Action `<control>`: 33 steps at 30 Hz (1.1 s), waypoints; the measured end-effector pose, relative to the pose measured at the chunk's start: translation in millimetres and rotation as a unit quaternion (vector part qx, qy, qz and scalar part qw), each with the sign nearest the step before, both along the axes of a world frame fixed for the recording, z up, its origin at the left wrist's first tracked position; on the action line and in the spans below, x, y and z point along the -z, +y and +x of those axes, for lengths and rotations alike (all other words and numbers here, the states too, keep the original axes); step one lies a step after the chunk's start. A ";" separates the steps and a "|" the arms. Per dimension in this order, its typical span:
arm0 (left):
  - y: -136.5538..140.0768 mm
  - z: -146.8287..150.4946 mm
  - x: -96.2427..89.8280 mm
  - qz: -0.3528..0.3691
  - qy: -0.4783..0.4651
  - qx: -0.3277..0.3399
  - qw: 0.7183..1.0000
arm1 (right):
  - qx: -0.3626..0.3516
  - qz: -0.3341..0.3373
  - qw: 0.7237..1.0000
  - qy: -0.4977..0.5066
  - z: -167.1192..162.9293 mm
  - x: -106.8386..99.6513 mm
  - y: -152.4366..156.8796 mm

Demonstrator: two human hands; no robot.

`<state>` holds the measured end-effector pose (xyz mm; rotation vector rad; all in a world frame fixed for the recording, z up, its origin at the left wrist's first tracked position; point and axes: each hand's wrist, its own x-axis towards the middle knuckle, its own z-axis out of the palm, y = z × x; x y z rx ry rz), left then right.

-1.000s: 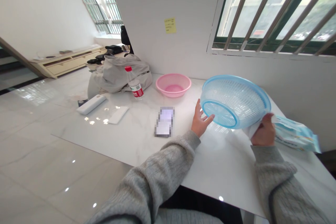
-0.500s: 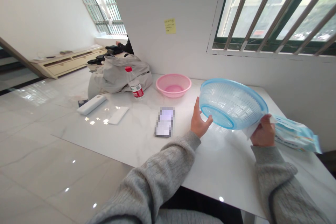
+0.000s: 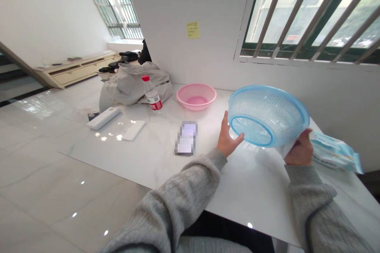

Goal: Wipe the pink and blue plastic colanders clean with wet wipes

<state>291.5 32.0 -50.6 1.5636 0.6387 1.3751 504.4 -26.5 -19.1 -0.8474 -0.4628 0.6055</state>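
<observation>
A translucent blue plastic colander (image 3: 267, 114) is held tilted above the table, its ringed base turned partly toward me. My left hand (image 3: 228, 138) grips its left side, thumb near the base ring and the other fingers partly hidden behind. At the lower right, my right hand (image 3: 299, 150) is closed around a white wipe (image 3: 285, 151) pressed against the colander's outer wall. A light blue wipes packet (image 3: 335, 152) lies on the table just right of my right hand.
A pink basin (image 3: 196, 97) stands at the wall, with a red-capped bottle (image 3: 152, 97) and a grey bag (image 3: 130, 85) to its left. A phone (image 3: 186, 138) lies mid-table. Two white objects, one a long bar (image 3: 103, 118), lie at the left.
The colander has shifted slightly to the right and tilted so more of its base shows. Both hands still hold it, and the wipe is now more hidden behind my right hand.
</observation>
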 end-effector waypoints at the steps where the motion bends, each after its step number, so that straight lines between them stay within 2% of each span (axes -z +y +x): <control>1: -0.2 1.7 1.6 -0.050 -0.026 0.033 0.998 | -0.017 -0.003 1.000 0.017 -0.6 -0.5 0.2; 3: -0.2 3.8 3.1 -0.114 -0.067 0.077 0.988 | -0.045 -0.005 0.999 0.024 -1.1 -0.8 0.7; 5: 0.2 4.1 2.7 -0.134 -0.090 0.084 0.983 | -0.059 -0.001 0.998 0.015 -0.8 0.1 1.2; 11: 1.3 2.5 0.1 -0.144 -0.097 0.068 0.982 | -0.048 -0.008 0.999 -0.017 -1.4 2.4 2.1; 16: 3.4 3.5 2.8 -0.144 -0.104 0.057 0.982 | -0.029 0.020 0.997 -0.062 -7.4 -0.4 1.8; 19: 4.5 2.3 4.6 -0.087 -0.076 0.029 0.993 | -0.018 0.036 0.997 -0.062 -6.7 -0.3 1.8; 22: 6.3 -2.0 3.3 0.038 0.008 -0.057 0.998 | 0.005 0.045 0.998 -0.043 -2.1 1.8 1.6; 25: 9.0 -7.2 -1.4 0.203 0.107 -0.143 0.963 | 0.013 0.052 0.997 -0.055 2.3 3.8 1.4; 27: 10.0 -9.5 -4.9 0.276 0.146 -0.164 0.936 | 0.007 0.062 0.996 -0.063 3.9 4.4 1.5; 30: 8.2 -10.1 -7.5 0.293 0.152 -0.158 0.930 | 0.003 0.078 0.995 -0.054 5.4 5.0 2.1; 33: 3.9 -7.1 -4.9 0.218 0.104 -0.123 0.963 | 0.038 0.043 0.998 -0.029 7.0 6.0 2.2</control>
